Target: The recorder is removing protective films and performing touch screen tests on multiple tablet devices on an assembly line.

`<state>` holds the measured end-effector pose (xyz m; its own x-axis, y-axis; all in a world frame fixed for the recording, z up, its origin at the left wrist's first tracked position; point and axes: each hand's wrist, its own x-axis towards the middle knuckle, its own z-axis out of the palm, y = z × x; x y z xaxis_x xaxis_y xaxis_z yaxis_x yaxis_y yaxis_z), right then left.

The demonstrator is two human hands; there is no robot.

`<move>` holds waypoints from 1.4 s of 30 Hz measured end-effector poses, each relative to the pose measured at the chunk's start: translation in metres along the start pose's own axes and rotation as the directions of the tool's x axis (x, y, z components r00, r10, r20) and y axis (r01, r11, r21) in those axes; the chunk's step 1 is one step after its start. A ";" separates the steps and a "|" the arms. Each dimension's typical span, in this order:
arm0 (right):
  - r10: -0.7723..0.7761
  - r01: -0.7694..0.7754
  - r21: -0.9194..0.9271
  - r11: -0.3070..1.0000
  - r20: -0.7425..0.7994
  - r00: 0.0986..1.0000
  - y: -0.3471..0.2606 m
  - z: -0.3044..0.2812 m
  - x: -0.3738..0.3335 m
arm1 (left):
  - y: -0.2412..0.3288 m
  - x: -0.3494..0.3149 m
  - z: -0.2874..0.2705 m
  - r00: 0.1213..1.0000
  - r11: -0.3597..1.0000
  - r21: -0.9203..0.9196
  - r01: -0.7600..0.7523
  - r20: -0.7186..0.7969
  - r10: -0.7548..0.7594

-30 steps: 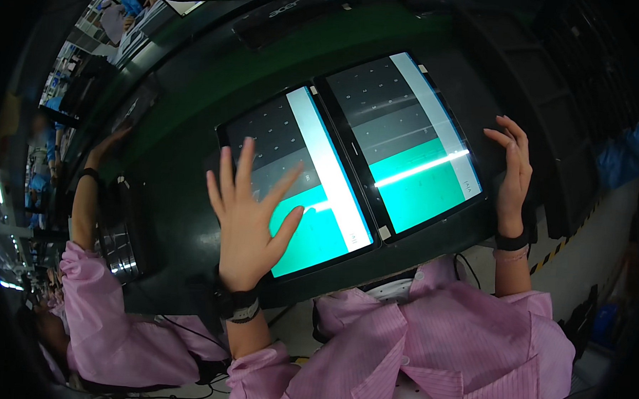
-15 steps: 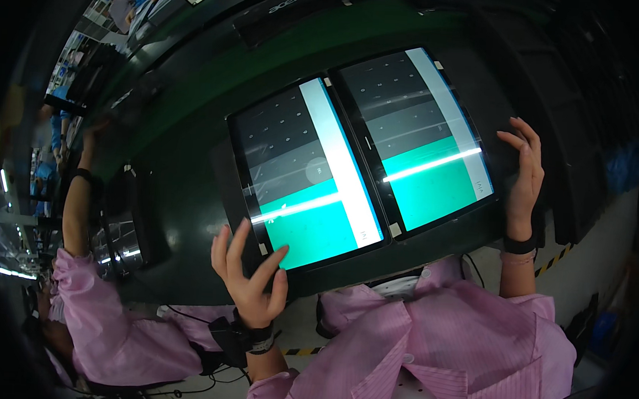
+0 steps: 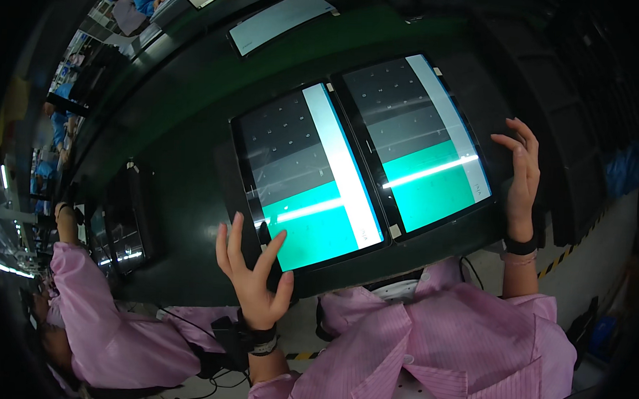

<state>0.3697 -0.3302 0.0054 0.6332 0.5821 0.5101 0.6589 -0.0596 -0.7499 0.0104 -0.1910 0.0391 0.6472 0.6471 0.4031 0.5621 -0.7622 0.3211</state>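
Two lit tablets lie side by side on the dark green table (image 3: 191, 194). Both the left tablet (image 3: 310, 178) and the right tablet (image 3: 415, 143) show a grey keypad, a green block and a pale strip. My left hand (image 3: 255, 286) is over the lower left corner of the left tablet, its fingers spread and holding nothing. Whether a fingertip touches the screen, I cannot tell. Off the right tablet's right edge, my right hand (image 3: 523, 183) hovers with bent, parted fingers and nothing in them. Dark bands circle both wrists.
A third lit screen (image 3: 283, 23) stands at the far side of the table. Left of me sits a co-worker in a pink sleeve (image 3: 107, 318), near other dark devices (image 3: 123, 212). Black trays (image 3: 537, 109) are stacked on the right.
The far screen has gone from dark to a pale display. My left hand has shifted slightly, its fingers spread wider. The co-worker's arm has drawn back toward the lower left.
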 end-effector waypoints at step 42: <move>-0.385 0.448 -0.081 0.890 0.394 0.835 0.004 0.083 0.125 | -0.040 0.162 0.037 0.985 0.982 0.095 -0.160 0.086 0.152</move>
<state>0.4176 -0.1903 0.0305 0.1153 0.8284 0.5482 0.9032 0.1423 -0.4050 0.1121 -0.0546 0.0596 0.7672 0.5226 0.3718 0.4973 -0.8508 0.1695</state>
